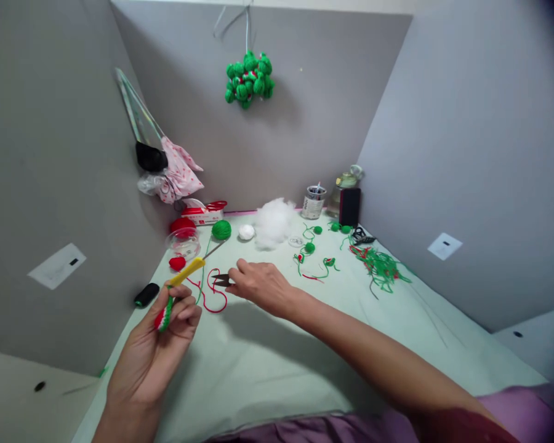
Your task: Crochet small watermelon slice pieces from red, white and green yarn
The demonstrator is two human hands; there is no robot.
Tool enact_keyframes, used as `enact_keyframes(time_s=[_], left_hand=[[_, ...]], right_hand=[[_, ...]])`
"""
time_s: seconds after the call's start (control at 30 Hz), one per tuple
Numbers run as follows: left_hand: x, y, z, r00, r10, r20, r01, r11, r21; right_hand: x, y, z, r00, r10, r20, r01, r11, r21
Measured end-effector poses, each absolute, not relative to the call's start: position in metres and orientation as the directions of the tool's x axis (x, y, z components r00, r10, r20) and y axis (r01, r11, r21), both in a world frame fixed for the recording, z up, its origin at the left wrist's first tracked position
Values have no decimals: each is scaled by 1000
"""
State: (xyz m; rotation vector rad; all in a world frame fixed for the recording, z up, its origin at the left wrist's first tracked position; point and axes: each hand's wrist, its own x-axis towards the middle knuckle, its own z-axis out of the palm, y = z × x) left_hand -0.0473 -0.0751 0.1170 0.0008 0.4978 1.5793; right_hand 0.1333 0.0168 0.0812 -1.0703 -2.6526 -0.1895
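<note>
Between the fingers of my left hand (164, 344) is a small crocheted piece (164, 319) in red, white and green. The same hand grips a crochet hook (188, 271) by its yellow handle, metal tip pointing up and right. My right hand (263, 286) is closed on dark thread snips (221, 280), their blades pointing left. Red yarn (215, 311) lies looped on the table below the blades. A green strand (202, 280) runs between the hook and the snips toward a green yarn ball (221, 230).
White stuffing (275, 223) sits at the back beside a white yarn ball (246, 232). Right of it are a pen tin (313, 203), a phone (349, 207) and yarn scraps (382, 269). A black spool (146, 295) lies left. Green crocheted pieces (249, 80) hang above.
</note>
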Motion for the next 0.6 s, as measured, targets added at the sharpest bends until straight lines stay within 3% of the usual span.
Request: enact_keyframes(time_s=[0.33, 0.6], left_hand=[[-46, -98, 119, -133, 951, -277, -946, -39, 322], [-52, -103, 122, -150, 947, -285, -949, -57, 310]], right_hand=[[95, 5, 88, -833, 460, 306, 529, 825, 199], [117, -2, 81, -715, 598, 363, 683, 708, 179]])
